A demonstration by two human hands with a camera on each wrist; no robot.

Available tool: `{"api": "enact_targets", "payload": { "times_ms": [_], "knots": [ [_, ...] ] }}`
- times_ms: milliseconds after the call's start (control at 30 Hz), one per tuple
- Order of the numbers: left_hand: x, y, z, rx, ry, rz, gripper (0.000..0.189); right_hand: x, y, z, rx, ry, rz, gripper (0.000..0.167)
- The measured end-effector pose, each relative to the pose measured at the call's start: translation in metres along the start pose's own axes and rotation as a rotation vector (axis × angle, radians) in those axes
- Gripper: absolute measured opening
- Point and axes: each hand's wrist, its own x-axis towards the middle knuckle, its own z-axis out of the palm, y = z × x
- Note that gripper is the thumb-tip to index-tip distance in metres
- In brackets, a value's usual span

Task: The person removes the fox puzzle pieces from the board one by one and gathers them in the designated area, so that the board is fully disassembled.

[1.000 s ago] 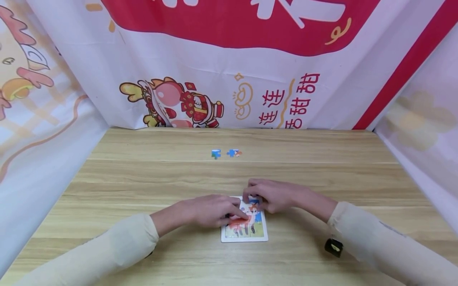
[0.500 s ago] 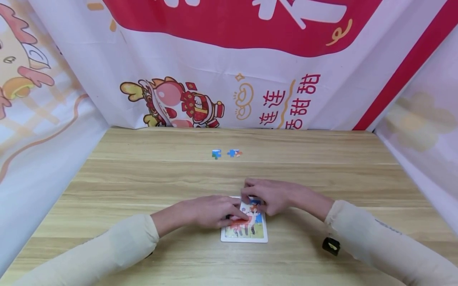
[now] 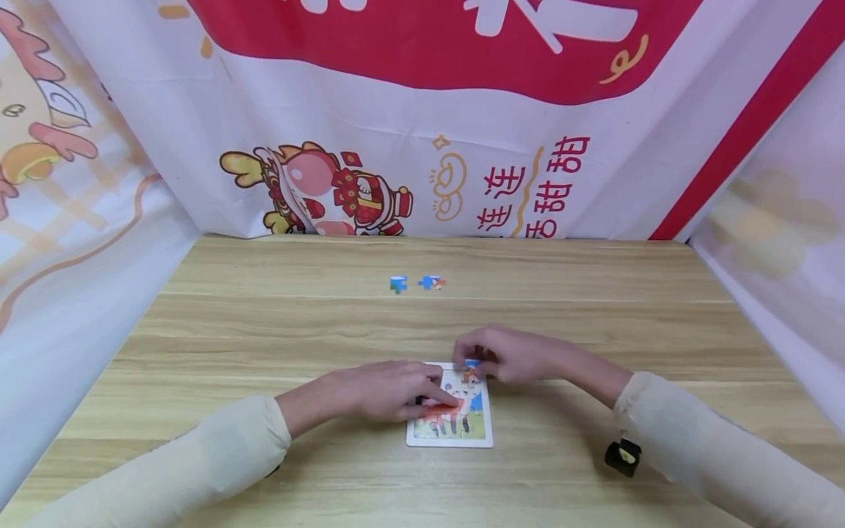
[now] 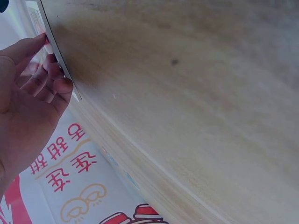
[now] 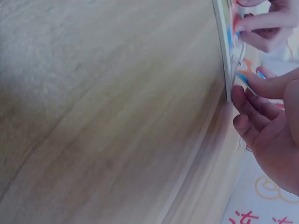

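Note:
A small jigsaw puzzle (image 3: pixel 455 427) with an animal picture lies in a white-rimmed tray (image 3: pixel 449 444) on the table. My left hand (image 3: pixel 392 390) rests over its left side, index finger stretched onto the picture. In the left wrist view, the left hand's other fingers lie by the tray's edge. At the top right corner my right hand (image 3: pixel 511 353) pinches a blue and orange puzzle piece (image 3: pixel 472 372) between thumb and fingers. The right wrist view shows this puzzle piece (image 5: pixel 245 80) tilted up from the tray, partly hidden by the thumb.
Two loose puzzle pieces, one blue and green (image 3: pixel 399 284) and one blue and orange (image 3: pixel 430 282), lie farther back on the wooden table (image 3: pixel 264 323). Printed cloth (image 3: pixel 370 110) hangs behind the table and along both sides.
My right hand has shifted slightly right and back, and the corner piece in its fingers now stands tilted up. The left hand stays in place.

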Motion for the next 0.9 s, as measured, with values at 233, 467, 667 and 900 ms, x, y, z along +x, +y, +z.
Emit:
{"api": "enact_targets", "payload": {
  "times_ms": [233,467,667,900],
  "knots": [
    [-0.002,-0.001,0.0,-0.004,0.019,0.006,0.041,-0.001,0.013,-0.01,0.035,0.18,0.049,0.017],
    [-0.002,-0.002,0.002,0.018,0.035,0.025,0.039,0.005,0.026,-0.016,0.09,0.369,0.13,0.015],
    [-0.002,-0.004,0.004,0.024,0.05,0.034,0.038,0.01,0.037,-0.021,0.142,0.482,0.177,0.008],
    [-0.002,-0.004,0.004,0.025,0.05,0.027,0.037,0.019,0.048,-0.028,0.234,0.562,0.25,0.006]
  ]
}}
